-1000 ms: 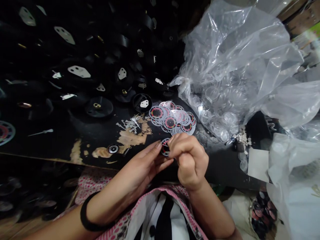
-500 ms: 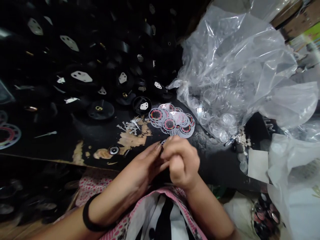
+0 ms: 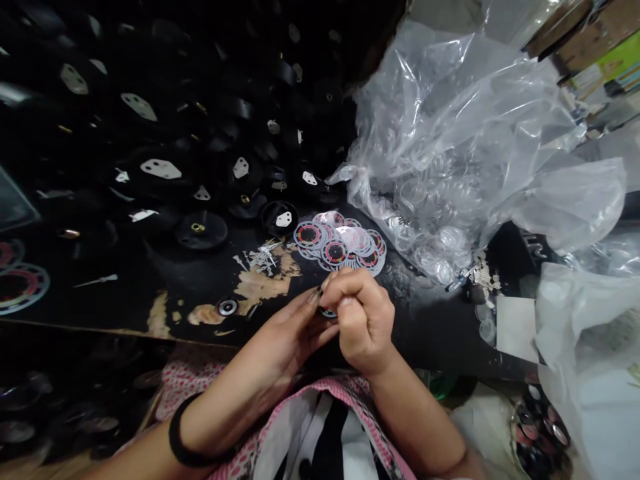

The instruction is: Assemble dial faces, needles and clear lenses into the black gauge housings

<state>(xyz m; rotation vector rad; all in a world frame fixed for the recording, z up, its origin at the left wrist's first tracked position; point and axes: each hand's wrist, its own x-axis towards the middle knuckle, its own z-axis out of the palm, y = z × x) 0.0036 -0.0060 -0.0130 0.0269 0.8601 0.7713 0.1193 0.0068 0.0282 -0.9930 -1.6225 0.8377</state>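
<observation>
My left hand (image 3: 293,330) is closed round a round gauge dial (image 3: 329,311), of which only a grey rim and a bit of red show between my hands. My right hand (image 3: 364,319) is curled over it, thumb and forefinger pinched at the dial; whatever they grip is hidden. Just beyond my fingers lies a heap of printed dial discs (image 3: 334,252), grey-edged with red and black rings. To the left of the heap is a small pile of white pointer needles (image 3: 262,258). A small ring-shaped metal part (image 3: 228,307) rests near the table edge.
Many black round housings (image 3: 201,230) with white plates and brass fittings crowd the back left. A clear plastic bag (image 3: 440,167) of transparent round covers stands at the right. A white card (image 3: 517,329) lies by the right edge. Larger dials (image 3: 23,288) sit far left.
The view has shifted slightly. Both hands stay together in front of me; more of the dial shows between them, and my right hand has turned a little.
</observation>
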